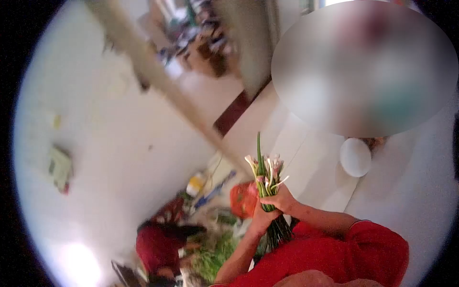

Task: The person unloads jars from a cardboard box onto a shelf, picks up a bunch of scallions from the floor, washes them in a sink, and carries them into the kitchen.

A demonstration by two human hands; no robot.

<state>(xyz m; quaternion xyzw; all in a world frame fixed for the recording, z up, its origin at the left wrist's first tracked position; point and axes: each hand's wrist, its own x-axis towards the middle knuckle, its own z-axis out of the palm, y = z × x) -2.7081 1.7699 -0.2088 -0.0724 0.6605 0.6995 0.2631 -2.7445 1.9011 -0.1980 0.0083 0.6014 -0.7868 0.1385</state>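
Note:
A bunch of green stems (268, 190) with pale, whitish ends stands nearly upright in front of my red shirt; it looks like garlic scapes. One longer green stem sticks up above the others. Lower on the bunch, my left hand (263, 216) is wrapped round the stems. My right hand (282, 199) closes on them just above, from the right side. Dark green stem ends hang below both hands, against the shirt. Parts of the fingers are hidden behind the stems or blurred.
Leafy greens (213, 258) lie at lower left, beside a person in dark red (158, 248). An orange-red bag (241, 200) is just left of my hands. A round white object (355, 157) sits to the right. A pale beam (162, 81) crosses diagonally. The upper right is blurred out.

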